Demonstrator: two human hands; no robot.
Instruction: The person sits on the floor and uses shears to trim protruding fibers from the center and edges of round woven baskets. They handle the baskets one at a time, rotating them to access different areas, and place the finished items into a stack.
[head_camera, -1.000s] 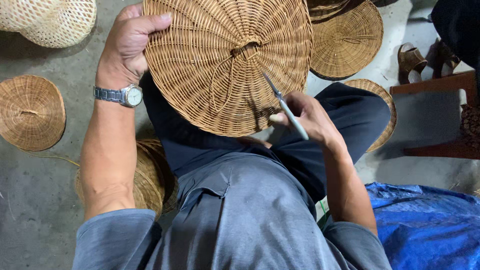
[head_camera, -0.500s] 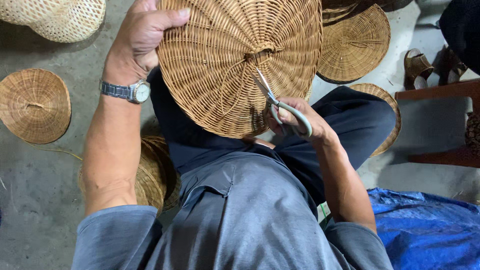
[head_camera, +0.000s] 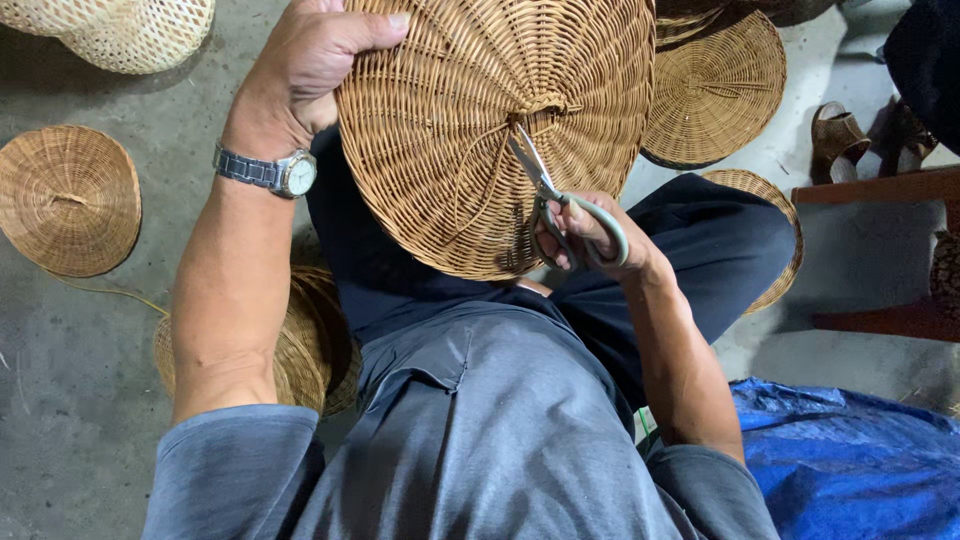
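Now, from the head camera, we hold a round woven disc (head_camera: 470, 120) up in the upper middle of the frame, above our lap. Our left hand (head_camera: 310, 65), at upper left, is closed on the disc's left rim, thumb lying across the weave; a metal wristwatch (head_camera: 270, 172) sits on that wrist. Our right hand (head_camera: 590, 235), at centre right just below the disc, is wrapped through the pale green handles of a pair of scissors (head_camera: 555, 200), whose blades point up and left, tips at the knot in the disc's middle. Whether the blades are parted we cannot tell. Around us on the grey floor lie other woven discs: one at far left (head_camera: 65, 200), one at upper right (head_camera: 715, 90). A blue tarp (head_camera: 850, 460) fills the lower right corner.
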